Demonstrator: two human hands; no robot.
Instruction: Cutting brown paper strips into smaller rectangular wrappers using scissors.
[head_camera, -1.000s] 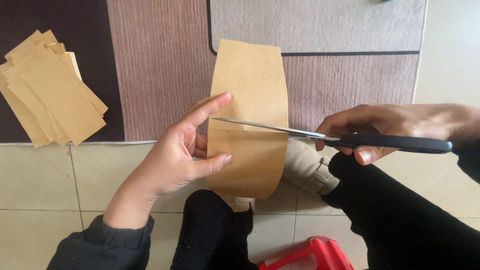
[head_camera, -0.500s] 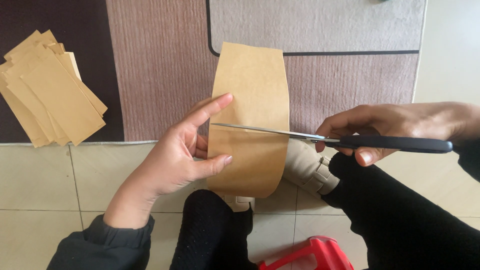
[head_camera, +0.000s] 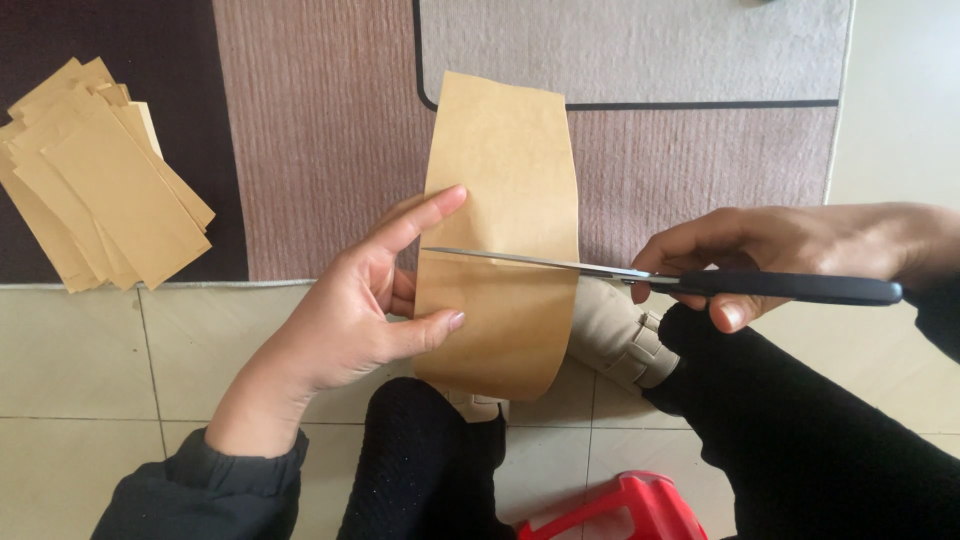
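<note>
Now I see my left hand (head_camera: 350, 320) pinching the brown paper strip's (head_camera: 500, 200) left edge, held upright over the rug (head_camera: 320, 130), while my right hand (head_camera: 770, 255) grips scissors (head_camera: 700, 283), blades across its middle.

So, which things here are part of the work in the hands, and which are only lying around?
In use:
- brown paper strip, held by the left hand
- black-handled scissors in the right hand, blades across the strip

Lying about:
- pile of brown paper pieces on the rug
- red plastic thing at the bottom edge
</note>
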